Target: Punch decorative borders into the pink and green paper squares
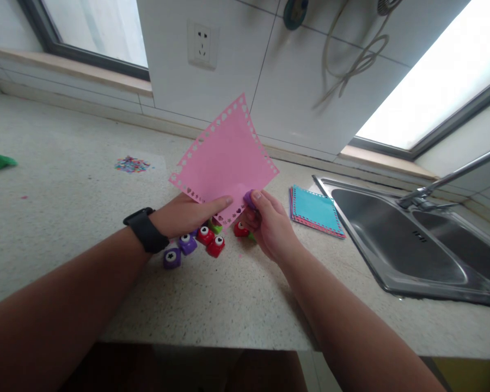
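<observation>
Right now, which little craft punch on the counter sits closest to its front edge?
The leftmost purple punch: every other punch on the counter sits farther back from that edge.

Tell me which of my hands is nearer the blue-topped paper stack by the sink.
Your right hand. It pinches the purple punch at the pink sheet's edge, left of the paper stack; your left hand, holding the sheet, is farther left.
</observation>
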Tool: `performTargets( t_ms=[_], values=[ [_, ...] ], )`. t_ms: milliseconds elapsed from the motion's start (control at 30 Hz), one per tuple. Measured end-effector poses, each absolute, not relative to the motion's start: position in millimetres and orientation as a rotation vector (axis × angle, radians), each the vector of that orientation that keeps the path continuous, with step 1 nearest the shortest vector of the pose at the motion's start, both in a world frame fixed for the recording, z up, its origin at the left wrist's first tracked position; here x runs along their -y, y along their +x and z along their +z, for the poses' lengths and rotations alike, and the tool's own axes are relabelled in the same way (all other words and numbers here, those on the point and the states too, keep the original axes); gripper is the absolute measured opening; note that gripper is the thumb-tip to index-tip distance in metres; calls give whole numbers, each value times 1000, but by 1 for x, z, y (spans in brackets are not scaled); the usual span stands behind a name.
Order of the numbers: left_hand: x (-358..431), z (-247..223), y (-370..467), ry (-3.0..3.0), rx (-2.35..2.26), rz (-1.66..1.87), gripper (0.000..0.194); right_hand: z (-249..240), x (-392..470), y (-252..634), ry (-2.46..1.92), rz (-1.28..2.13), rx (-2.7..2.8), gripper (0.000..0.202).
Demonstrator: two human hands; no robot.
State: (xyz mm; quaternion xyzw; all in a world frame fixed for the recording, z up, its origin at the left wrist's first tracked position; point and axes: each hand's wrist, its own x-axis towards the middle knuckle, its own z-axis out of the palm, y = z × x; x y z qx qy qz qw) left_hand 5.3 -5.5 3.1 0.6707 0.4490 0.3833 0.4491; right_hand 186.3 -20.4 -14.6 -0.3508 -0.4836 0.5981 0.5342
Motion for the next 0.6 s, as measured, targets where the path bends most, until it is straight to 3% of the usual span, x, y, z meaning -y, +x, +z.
performTargets(
  t_ms=[600],
  values=[
    [6,3,6,1683,-1067,924,27,-14,21,186,-824,1386,1163,31]
  ],
)
